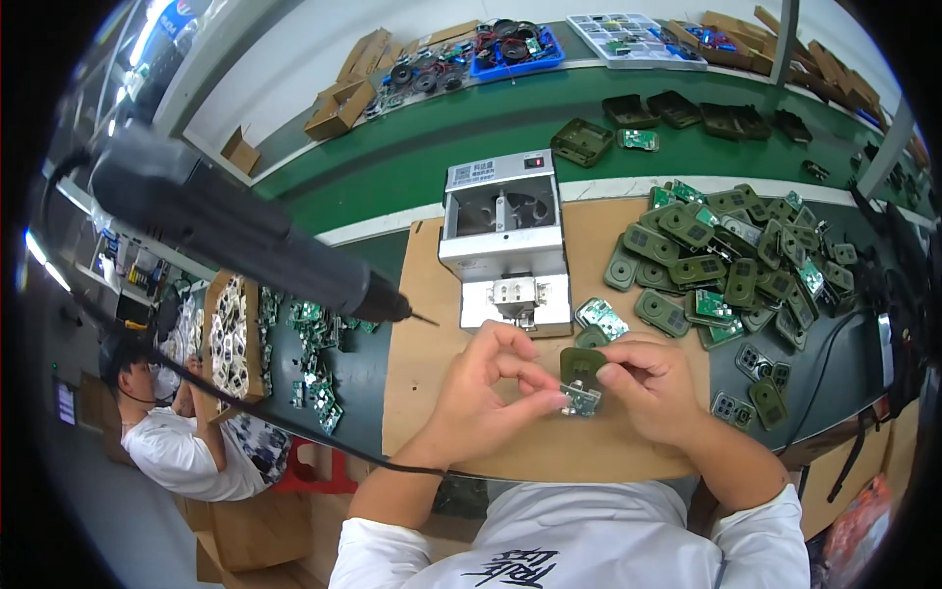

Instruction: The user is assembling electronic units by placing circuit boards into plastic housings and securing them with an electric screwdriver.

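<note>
Head view, left hand [481,393] and right hand [653,388] pinching small green housing [581,378]

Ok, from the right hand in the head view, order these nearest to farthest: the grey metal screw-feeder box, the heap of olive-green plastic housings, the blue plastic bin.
1. Grey metal screw-feeder box, just beyond the right hand, slightly left.
2. Heap of olive-green plastic housings, beyond and to its right; close to the box, though its nearest pieces may tie.
3. Blue plastic bin, far bench.

1. A pale label [475,173] sits on the top face of the grey machine, straight beyond the hands [549,388].
2. Open brown cardboard boxes [340,106] stand far beyond the hands, up to their left.
3. A small lit screen [65,402] glows far left of the hands.
</note>
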